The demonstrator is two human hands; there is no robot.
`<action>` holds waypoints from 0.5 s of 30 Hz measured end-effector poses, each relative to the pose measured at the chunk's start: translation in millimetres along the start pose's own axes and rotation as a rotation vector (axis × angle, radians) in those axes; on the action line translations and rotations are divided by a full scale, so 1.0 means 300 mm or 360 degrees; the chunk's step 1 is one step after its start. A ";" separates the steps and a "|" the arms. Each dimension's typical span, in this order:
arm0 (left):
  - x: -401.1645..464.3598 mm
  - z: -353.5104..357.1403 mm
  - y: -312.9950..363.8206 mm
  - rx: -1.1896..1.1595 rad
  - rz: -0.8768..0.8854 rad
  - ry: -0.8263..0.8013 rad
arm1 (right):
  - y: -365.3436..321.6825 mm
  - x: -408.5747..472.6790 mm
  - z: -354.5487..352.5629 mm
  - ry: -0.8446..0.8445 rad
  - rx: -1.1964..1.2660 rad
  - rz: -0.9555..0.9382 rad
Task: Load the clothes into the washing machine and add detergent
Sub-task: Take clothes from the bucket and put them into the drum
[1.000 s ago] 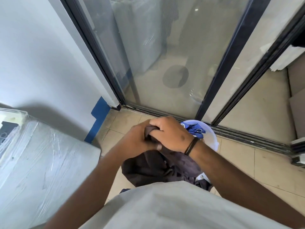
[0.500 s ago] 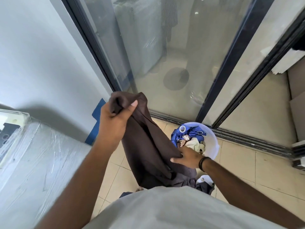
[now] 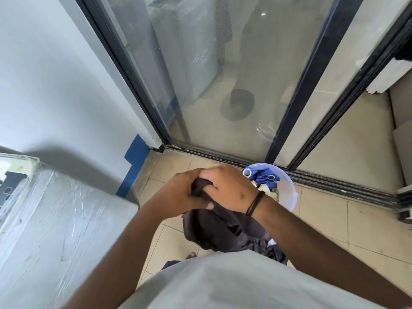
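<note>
1. The left hand (image 3: 178,192) and right hand (image 3: 225,188) meet in front of the person's chest, both clenched round the bunched top of a dark brown garment (image 3: 214,228).
2. The right hand lies over the cloth, its fingers curled into the fold; a black band (image 3: 255,202) circles that wrist.
3. The garment hangs below the hands in a loose bundle, above the tiled floor (image 3: 334,224).
4. Just beyond the right hand stands a white bucket (image 3: 288,192) on the floor, holding a blue cloth (image 3: 263,177) and some pale pieces.
5. The bucket sits close to the track of a sliding glass door (image 3: 223,85).
6. To the left stands the washing machine (image 3: 51,219), wrapped in clear plastic film, against a white wall (image 3: 44,85).
</note>
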State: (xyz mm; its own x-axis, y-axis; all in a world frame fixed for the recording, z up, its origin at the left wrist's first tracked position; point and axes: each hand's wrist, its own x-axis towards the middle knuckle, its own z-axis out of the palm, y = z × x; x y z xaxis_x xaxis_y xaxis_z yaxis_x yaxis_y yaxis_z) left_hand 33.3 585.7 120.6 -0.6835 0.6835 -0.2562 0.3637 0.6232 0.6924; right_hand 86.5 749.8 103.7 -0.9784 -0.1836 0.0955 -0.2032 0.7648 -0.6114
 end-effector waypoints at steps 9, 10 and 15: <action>-0.015 -0.014 0.073 -0.0583 0.0186 0.0733 | 0.202 -0.057 -0.060 0.0303 0.1558 0.0529; -0.018 -0.018 0.082 -0.0698 0.0217 0.0774 | 0.261 -0.088 -0.019 0.0151 0.1395 0.0622; -0.028 -0.060 0.094 -0.1150 0.0304 0.0713 | 0.379 -0.225 0.209 -0.0377 0.0751 0.0651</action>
State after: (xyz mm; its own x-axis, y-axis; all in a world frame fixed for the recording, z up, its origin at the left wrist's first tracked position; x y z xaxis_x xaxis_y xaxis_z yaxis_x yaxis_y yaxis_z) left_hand 38.0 590.6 154.5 -0.8917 0.4431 0.0923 0.1106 0.0154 0.9938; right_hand 132.0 810.6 -21.5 -0.9269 -0.1078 -0.3595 0.2743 0.4592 -0.8449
